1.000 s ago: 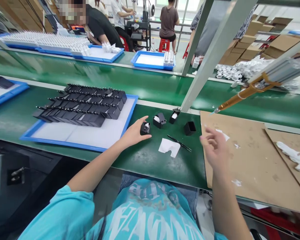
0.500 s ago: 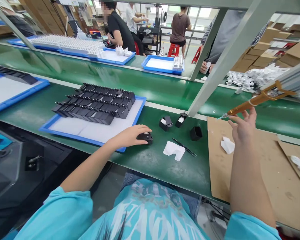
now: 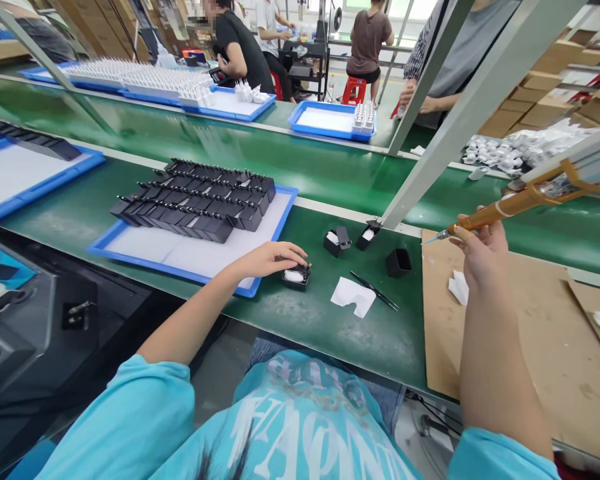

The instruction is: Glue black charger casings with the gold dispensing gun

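My left hand (image 3: 280,259) rests with curved fingers on the lid side of a small black box (image 3: 296,285). The box stands open on the green bench, with something white inside. Over the cardboard, my right hand (image 3: 483,250) is wrapped round an orange tool (image 3: 505,205) with a thin, needle-like pale tip. That tip points left, well apart from the box. Right of my left hand lie a white paper cutout (image 3: 353,297) and black tweezers (image 3: 376,291). Behind them stand two opened black boxes with white contents (image 3: 334,241) (image 3: 368,235) and an open black container (image 3: 398,263).
A blue-rimmed tray (image 3: 180,263) carries rows of black boxes (image 3: 200,203) to the left. A slanted metal post (image 3: 430,157) rises behind the bench. Cardboard (image 3: 525,333) covers the right side. Co-workers are beyond the green belt (image 3: 340,170).
The box under my left hand now shows its white inside, where its dark top showed before. My right fingers have closed round the orange tool. The whole view has shifted slightly.
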`<action>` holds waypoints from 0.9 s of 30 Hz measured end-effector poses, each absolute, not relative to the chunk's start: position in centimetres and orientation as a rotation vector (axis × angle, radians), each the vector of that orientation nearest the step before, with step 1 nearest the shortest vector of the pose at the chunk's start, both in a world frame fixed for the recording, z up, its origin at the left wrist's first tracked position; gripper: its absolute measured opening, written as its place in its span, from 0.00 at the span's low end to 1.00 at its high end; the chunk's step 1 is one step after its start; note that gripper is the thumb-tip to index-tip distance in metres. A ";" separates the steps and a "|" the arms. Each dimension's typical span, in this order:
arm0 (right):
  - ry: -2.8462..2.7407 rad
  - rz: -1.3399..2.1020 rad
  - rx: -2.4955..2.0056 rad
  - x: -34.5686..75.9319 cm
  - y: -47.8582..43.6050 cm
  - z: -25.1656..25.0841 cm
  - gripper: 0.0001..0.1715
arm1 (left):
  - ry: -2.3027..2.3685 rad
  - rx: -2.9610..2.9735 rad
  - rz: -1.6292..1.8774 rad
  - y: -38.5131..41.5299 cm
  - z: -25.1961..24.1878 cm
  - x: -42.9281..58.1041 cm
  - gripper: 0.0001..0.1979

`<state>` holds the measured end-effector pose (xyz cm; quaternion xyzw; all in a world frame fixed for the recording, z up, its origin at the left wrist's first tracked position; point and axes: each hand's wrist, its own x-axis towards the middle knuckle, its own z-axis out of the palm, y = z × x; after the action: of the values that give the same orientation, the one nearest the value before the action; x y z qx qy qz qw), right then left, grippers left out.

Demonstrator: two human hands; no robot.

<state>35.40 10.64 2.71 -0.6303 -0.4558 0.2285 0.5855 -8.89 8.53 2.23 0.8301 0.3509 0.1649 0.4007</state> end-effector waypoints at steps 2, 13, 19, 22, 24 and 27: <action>-1.050 0.532 -1.438 34.7 10.1 2.6 0.33 | 0.960 2.143 0.451 7.7 2.1 -8.7 0.17; -1.066 0.605 -1.162 27.1 4.1 3.6 0.30 | 1.498 2.318 0.417 2.8 -1.3 -6.9 0.22; -1.000 0.766 -0.832 20.1 1.0 5.5 0.23 | 1.585 2.286 0.554 0.9 -1.7 -4.9 0.22; -0.922 0.858 -0.708 17.1 0.2 6.4 0.23 | 1.490 2.215 0.645 0.2 -1.7 -3.6 0.22; -0.889 0.896 -0.659 15.5 0.1 6.8 0.23 | 1.439 2.168 0.706 0.0 -1.7 -2.7 0.21; -0.873 0.913 -0.608 14.1 0.3 7.0 0.24 | 1.395 2.113 0.810 -0.3 -1.6 -1.9 0.19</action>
<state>14.13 0.30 6.96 -0.2796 -0.4015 0.4201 0.7643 -1.93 -0.30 -1.59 0.7718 0.5096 0.2958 0.2391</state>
